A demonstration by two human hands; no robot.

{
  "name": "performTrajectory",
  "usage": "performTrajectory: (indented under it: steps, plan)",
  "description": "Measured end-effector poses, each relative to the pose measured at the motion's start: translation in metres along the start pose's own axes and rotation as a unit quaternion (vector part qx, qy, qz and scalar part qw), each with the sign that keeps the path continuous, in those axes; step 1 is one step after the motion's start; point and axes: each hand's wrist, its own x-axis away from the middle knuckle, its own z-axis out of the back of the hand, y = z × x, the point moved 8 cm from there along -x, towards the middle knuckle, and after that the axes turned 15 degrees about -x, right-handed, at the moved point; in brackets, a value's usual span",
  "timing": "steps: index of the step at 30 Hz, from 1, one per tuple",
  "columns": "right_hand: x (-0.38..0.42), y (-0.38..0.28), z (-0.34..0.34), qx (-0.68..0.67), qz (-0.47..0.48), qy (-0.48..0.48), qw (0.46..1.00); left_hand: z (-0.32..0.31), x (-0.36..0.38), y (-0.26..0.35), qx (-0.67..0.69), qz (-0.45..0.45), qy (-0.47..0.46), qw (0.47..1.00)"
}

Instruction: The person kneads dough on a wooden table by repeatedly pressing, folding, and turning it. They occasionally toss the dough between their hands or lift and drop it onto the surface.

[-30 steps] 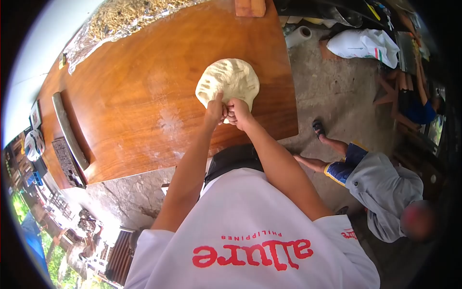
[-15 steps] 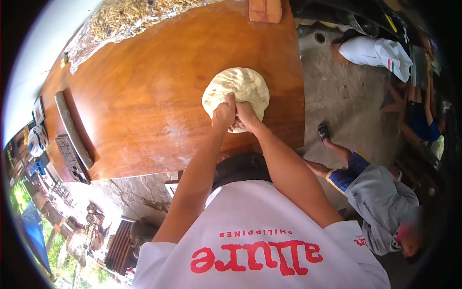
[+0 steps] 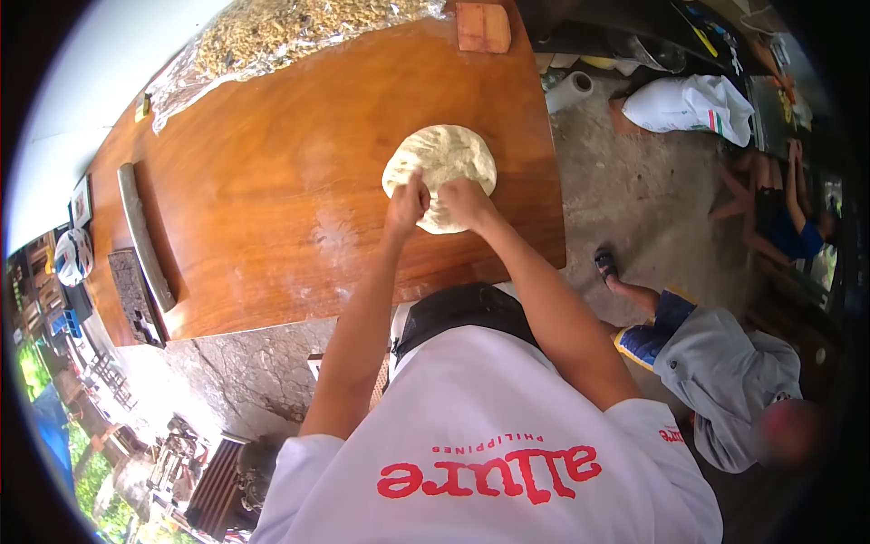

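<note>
A round, pale slab of dough (image 3: 446, 150) lies on the brown wooden table, its top dented and creased. My left hand (image 3: 410, 204) is curled closed at the dough's lower left, knuckles against it. On the lower right side, my right hand (image 3: 465, 201) is also closed and presses into the dough. A narrow strip of dough shows between the two hands. The undersides of my fingers are hidden.
Grain-like material on plastic (image 3: 299, 36) covers the table's far edge, near a wooden block (image 3: 483, 27). A long rolling stick (image 3: 143, 236) and a dark flat board (image 3: 136, 295) lie left. A seated person (image 3: 725, 363) is close on the right; another person (image 3: 788, 204) is farther back.
My hands have moved apart from being together at the dough's near edge, and now sit a little higher on it. The whole view has shifted slightly.
</note>
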Motion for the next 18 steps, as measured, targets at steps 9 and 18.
performTrajectory:
  steps: [9,18]
  plan:
    - [-0.041,0.098,-0.042,-0.368,-0.309,-0.064,0.875,-0.016,-0.035,0.024,-0.192,0.17,-0.158,0.954]
    - [-0.036,0.074,-0.017,-0.141,-0.234,0.019,0.962,-0.011,-0.027,0.034,-0.219,0.159,0.001,0.963]
